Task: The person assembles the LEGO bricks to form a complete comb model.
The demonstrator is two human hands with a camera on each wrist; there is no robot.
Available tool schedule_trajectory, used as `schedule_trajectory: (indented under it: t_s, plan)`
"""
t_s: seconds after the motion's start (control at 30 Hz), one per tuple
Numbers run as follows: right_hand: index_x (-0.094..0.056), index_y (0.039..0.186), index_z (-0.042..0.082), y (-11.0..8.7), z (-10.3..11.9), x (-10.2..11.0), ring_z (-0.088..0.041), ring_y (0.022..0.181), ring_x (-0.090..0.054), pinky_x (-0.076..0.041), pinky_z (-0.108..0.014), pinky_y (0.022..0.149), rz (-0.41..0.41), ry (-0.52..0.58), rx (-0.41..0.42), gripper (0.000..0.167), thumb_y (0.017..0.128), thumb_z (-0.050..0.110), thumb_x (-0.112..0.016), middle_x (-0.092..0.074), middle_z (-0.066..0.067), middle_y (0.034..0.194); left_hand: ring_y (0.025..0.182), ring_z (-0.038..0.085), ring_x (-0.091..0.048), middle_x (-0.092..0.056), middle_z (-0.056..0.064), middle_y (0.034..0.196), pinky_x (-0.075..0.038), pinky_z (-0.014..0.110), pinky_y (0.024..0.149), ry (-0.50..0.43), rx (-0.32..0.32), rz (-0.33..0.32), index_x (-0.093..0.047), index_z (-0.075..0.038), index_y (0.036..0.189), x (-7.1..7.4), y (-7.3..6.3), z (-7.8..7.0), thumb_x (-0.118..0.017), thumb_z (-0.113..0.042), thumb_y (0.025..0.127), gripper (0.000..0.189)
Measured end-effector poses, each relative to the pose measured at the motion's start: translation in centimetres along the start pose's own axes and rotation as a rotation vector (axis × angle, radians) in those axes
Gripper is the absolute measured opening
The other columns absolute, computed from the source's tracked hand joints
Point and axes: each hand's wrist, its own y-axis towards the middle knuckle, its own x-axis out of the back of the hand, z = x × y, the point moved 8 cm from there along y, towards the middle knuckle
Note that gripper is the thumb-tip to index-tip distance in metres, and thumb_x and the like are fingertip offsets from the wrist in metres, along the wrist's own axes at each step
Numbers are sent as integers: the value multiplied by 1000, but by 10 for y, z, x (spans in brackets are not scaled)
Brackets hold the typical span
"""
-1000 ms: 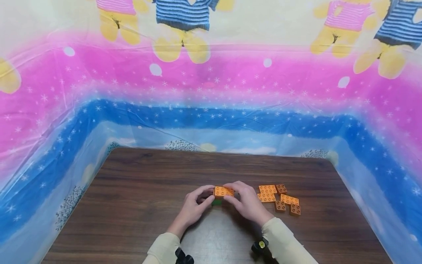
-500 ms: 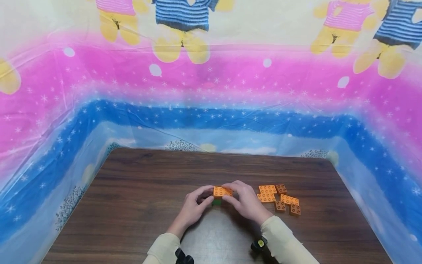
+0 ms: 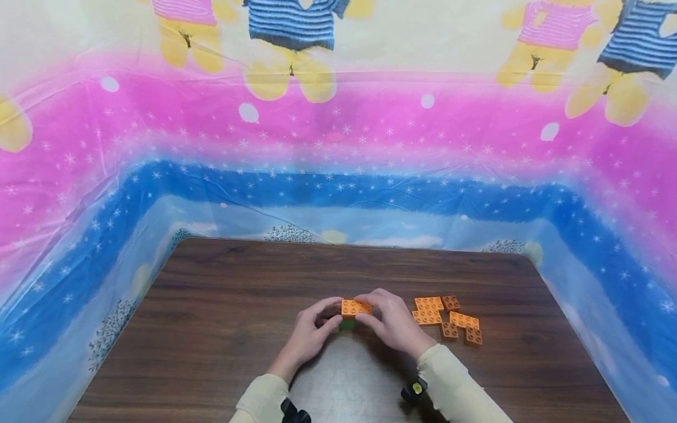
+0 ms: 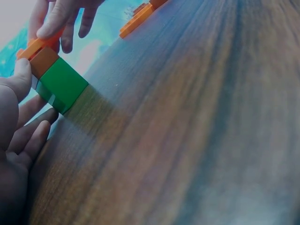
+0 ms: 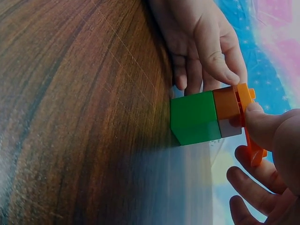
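Observation:
A small stack of toy bricks stands on the table: a green brick (image 5: 194,117) below, a darker orange brick (image 5: 227,104) on it, and a flat orange brick (image 3: 355,306) on top. The flat brick overhangs to the right and looks slightly tilted in the right wrist view. Its overhanging end is pinched between thumb and fingers of my right hand (image 3: 394,320). My left hand (image 3: 314,329) holds the stack's left end near the top, thumb in front and index finger behind. Its lower fingers (image 4: 35,140) stay loosely bent beside the green brick.
To the right of my right hand lie several orange bricks, flat eight-stud ones (image 3: 427,317) among smaller darker ones (image 3: 473,335). The brown wooden table (image 3: 222,282) reaches back to a patterned cloth (image 3: 338,188) hung around its far sides.
My right hand has shifted slightly left with the flat orange brick. The left hand stays almost in place at the stack, and the loose bricks have not moved.

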Motion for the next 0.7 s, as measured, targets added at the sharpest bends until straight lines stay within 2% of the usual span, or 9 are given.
schedule_trajectory:
  t_s: [0.17, 0.4, 0.7]
  plan:
    - [-73, 132, 16, 1, -2, -1, -8, 98, -64, -57, -36, 84, 7, -1, -12, 36, 99, 29, -76, -70, 5, 113, 119, 22, -69, -72, 3, 131, -56, 32, 91, -22, 11, 12, -61, -11, 145, 0, -1, -3, -68, -27, 104, 44]
    - [-73, 132, 17, 1, -4, -1, -7, 100, -64, -57, -35, 87, 18, 3, -35, 37, 98, 30, -77, -70, 5, 115, 118, 15, -68, -71, -3, 130, -55, 32, 93, -32, 47, 14, -62, -16, 144, -1, -1, -2, -67, -32, 105, 42]
    - [-73, 131, 17, 1, -1, 0, -10, 99, -64, -58, -39, 84, 13, 1, -37, 35, 99, 31, -76, -70, 4, 116, 113, 18, -69, -73, -3, 125, -55, 31, 89, -31, 24, -15, -66, -18, 139, -1, -1, -3, -67, -28, 105, 35]
